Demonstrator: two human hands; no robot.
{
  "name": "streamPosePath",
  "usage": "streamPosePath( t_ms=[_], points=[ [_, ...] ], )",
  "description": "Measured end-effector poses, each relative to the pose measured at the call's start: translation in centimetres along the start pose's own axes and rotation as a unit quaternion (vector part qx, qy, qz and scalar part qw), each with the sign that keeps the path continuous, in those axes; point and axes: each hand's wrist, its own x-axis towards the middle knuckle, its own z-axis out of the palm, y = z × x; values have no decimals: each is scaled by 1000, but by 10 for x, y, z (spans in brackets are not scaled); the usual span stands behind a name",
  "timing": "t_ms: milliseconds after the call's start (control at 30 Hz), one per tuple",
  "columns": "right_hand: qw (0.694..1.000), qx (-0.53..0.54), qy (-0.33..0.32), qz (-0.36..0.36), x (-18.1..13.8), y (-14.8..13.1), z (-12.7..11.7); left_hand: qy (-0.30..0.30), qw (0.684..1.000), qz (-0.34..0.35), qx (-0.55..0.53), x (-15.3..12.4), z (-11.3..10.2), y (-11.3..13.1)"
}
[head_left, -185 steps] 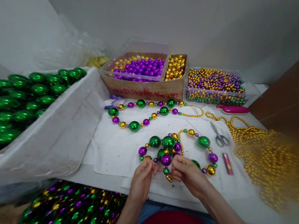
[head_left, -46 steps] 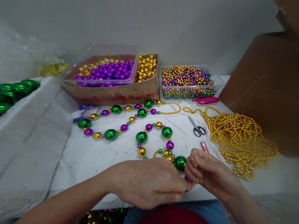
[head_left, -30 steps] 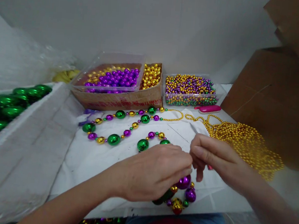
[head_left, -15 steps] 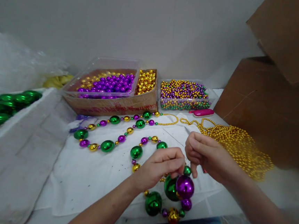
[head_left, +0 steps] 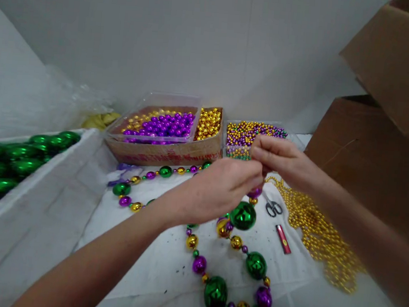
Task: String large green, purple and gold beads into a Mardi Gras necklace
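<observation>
A large bead necklace (head_left: 215, 294) of green, purple and gold beads hangs from my hands, its lower loop lying near the table's front edge. My left hand (head_left: 219, 188) is closed, pinching the upper end of this necklace just above a purple bead. My right hand (head_left: 279, 155) meets it, thumb and fingertips pressed together; whatever thin thing lies between them is too small to make out. Behind my left hand a second necklace (head_left: 121, 189) rests on the white cloth (head_left: 159, 264), partly covered by my forearm. Scissors (head_left: 273, 208) and a red lighter (head_left: 283, 239) lie below my right wrist.
Gold bead strands (head_left: 312, 230) are heaped at the right, beside a brown carton (head_left: 361, 157). Along the back stand a cardboard box (head_left: 161, 153) with purple and gold beads and a clear tub (head_left: 238, 152) of small mixed beads. Large green beads (head_left: 22, 149) fill a white-walled box (head_left: 54, 193) at left.
Both hands have risen and come together, lifting the necklace's upper end. The scissors and lighter now show. The pink tool by the tub is hidden, and the view has shifted slightly.
</observation>
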Motion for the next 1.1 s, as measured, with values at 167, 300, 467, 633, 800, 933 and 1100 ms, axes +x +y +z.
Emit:
streamPosePath(
  t_ms=[167,300,467,633,800,933,1100],
  points=[
    [988,-104,92,-75,8,-27,10,164,961,-16,-221,9,-11,-8],
    [987,-74,141,3,-42,31,41,147,833,-127,-517,-19,40,-53],
    [924,268,251,104,-87,94,79,127,661,-193,-714,-57,108,-91],
    [843,430,300,118,-95,96,97,165,663,-194,-704,-75,123,-85],
    [835,453,254,182,-100,98,100,89,918,-178,-342,-85,105,-55],
    [833,464,196,228,-102,99,101,-113,989,-39,-82,-84,85,-33],
    [854,438,123,253,-107,96,99,-207,978,1,-26,-79,75,-35]
  ],
)
